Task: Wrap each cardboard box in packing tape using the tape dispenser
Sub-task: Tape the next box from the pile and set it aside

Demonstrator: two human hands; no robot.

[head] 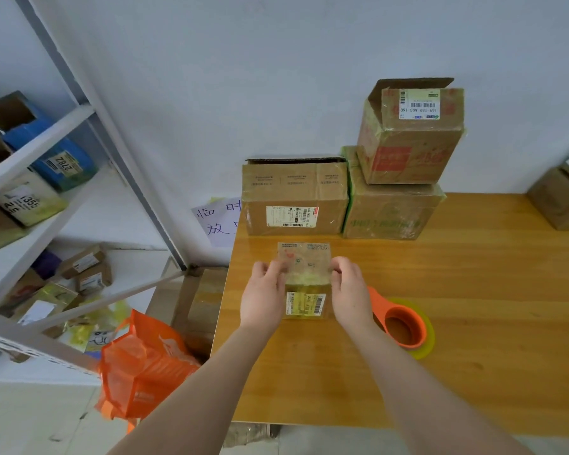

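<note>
Left hand (263, 290): fingers curled, gripping the box's left side.
Right hand (350, 290): fingers curled, gripping the box's right side.
Box (304, 280): was held between both hands, near the desk's (473, 323) left edge.
Dispenser (404, 330): lay on the desk just beside the right wrist, untouched.
Stack (391, 192): stood at the desk's far edge.

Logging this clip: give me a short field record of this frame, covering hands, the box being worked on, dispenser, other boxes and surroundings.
left hand: grips the small box on its left side
right hand: grips its right side
small box: on or just above the wooden table, shiny tape on top, barcode label on near face
tape dispenser: orange, lying on the table right of the right hand, untouched
other boxes: large box at back; beside it a green-taped box with an open-flapped box on top
surroundings: shelf with parcels, orange bag, both left
</note>
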